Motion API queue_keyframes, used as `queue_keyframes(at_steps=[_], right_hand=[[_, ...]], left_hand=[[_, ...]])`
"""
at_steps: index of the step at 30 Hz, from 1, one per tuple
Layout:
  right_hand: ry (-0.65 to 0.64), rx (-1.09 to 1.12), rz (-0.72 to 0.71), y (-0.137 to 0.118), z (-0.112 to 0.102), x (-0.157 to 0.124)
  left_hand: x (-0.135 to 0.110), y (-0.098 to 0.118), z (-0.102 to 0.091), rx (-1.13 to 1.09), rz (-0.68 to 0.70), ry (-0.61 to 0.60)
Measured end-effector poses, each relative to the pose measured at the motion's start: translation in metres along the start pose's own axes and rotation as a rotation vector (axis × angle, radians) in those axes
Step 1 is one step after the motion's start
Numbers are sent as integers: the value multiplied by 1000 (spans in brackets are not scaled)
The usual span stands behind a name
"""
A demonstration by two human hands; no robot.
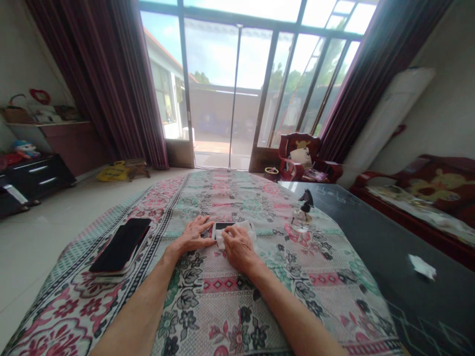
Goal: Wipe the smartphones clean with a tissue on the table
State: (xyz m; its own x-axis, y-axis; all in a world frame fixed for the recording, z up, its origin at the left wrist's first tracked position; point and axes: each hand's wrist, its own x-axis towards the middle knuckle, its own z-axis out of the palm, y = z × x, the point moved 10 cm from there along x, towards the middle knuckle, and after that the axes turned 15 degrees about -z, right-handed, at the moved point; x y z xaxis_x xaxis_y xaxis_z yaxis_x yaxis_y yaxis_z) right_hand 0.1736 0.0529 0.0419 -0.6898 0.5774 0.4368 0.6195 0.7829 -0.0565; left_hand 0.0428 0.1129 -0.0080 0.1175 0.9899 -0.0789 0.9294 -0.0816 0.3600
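A phone with a white frame and dark screen [223, 226] lies flat on the patterned tablecloth [222, 306], straight ahead of me. My left hand [195, 233] rests at its left end, fingers spread, with the thumb and fingertips near the phone's edge. Pressed down on the screen, my right hand [237, 245] holds a crumpled white tissue [253, 236] under its bent fingers. Hand and tissue cover most of the phone's right part. To the right stands a clear spray bottle [300, 222] with a black trigger head.
A stack of flat items with a black top [122, 244] lies on the table's left side. A dark low table [374, 237] adjoins on the right, with a white crumpled tissue [423, 267] on it. A wooden armchair [293, 158] stands near the glass doors.
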Motion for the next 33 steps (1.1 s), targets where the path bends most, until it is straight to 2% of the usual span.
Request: queue_keyframes(at_steps=[5, 11, 16, 20, 33], right_hand=[[38, -5, 69, 10, -5, -6], [86, -71, 270, 42, -15, -21], [126, -89, 322, 52, -17, -26], [117, -59, 287, 49, -13, -21], [-4, -32, 103, 14, 8, 8]], left_hand=[[-3, 4, -2, 1, 12, 2], [-5, 6, -6, 15, 5, 13], [-4, 3, -7, -22, 1, 1], [-5, 5, -8, -50, 20, -13], [-4, 4, -8, -103, 37, -7]])
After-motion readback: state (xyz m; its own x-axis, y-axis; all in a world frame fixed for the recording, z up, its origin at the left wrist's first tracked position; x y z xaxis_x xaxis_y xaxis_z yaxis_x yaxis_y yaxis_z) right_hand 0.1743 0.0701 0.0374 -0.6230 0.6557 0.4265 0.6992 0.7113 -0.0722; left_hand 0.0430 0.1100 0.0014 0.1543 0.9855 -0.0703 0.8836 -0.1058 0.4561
